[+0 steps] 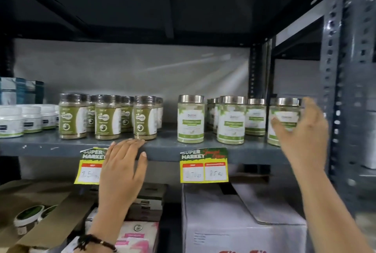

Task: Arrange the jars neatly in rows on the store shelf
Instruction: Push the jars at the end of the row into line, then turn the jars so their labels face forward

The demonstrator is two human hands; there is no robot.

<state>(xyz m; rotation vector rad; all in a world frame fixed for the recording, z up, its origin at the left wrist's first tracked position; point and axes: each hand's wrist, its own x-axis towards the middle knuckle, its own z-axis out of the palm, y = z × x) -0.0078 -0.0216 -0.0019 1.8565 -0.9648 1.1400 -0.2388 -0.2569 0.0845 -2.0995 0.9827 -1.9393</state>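
Both hands are up at the shelf [166, 148]: the left hand [122, 173] is lying flat and empty on its front edge, while the right hand [303, 136] is reaching, fingers spread wide, for the rightmost silver-lidded jar [281, 119], thumb just touching the label, not gripping yet. That jar is sitting apart from its neighbours [231, 120], so closing on it and sliding it left into line looks like the next call.

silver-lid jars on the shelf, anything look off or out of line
Nothing is spilled or tipped. The silver-lid jars stand unevenly spaced, with a wide gap beside the leftmost one. The right hand is open at the rightmost jar.
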